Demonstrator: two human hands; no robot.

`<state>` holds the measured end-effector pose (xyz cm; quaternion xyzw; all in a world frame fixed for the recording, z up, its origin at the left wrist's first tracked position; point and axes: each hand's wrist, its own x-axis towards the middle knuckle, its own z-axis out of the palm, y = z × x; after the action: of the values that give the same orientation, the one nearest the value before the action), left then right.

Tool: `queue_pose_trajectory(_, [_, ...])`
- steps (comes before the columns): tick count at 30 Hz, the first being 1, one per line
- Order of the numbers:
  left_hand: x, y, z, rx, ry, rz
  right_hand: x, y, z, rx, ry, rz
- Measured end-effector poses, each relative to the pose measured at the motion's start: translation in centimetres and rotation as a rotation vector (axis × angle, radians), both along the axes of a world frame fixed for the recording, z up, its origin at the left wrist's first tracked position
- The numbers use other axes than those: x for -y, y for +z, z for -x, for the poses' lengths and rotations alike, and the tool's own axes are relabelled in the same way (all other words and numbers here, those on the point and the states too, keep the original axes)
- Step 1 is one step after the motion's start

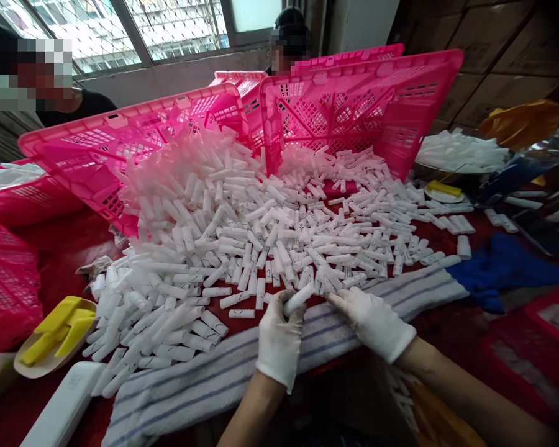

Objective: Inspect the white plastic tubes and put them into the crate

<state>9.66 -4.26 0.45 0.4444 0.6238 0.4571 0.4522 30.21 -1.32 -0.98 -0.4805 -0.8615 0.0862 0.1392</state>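
A big heap of white plastic tubes covers the red table in front of me. My left hand, in a white glove, is closed around one white tube that sticks up and to the right from its fingers. My right hand, also gloved, lies just to the right with its fingers stretched flat toward the edge of the heap, touching the nearest tubes. Both hands rest over a white towel with blue stripes along the table's near edge.
Pink lattice crates lean tipped behind the heap, more pink crates at left. A dish of yellow pieces sits near left, a blue cloth at right, a bowl of white parts far right. Two people sit across the table.
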Motion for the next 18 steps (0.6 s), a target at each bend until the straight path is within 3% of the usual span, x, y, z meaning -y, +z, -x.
queue_pose_trajectory(3, [0.3,-0.1,-0.7,0.090,-0.042,0.041,-1.0,0.5,0.3,-0.473,-0.055,0.143])
queue_pose_trajectory(6, [0.3,0.3,-1.1,0.234,-0.071,0.092,-1.7,2.4,1.2,-1.065,-0.222,0.281])
queue_pose_trajectory(9, [0.3,0.7,-1.2,0.378,-0.126,0.132,-2.1,4.3,2.6,-1.417,-0.388,0.311])
queue_pose_trajectory(13, [0.5,0.6,-0.7,0.484,-0.172,0.169,-1.9,5.3,4.1,-1.498,-0.340,0.459])
queue_pose_trajectory(16, [0.6,0.5,-0.2,0.374,-0.124,0.112,-1.5,5.2,4.2,-1.393,-0.263,0.675])
queue_pose_trajectory(18, [0.7,0.3,0.1,0.310,-0.103,0.076,-1.5,5.3,3.8,-1.268,-0.252,0.736])
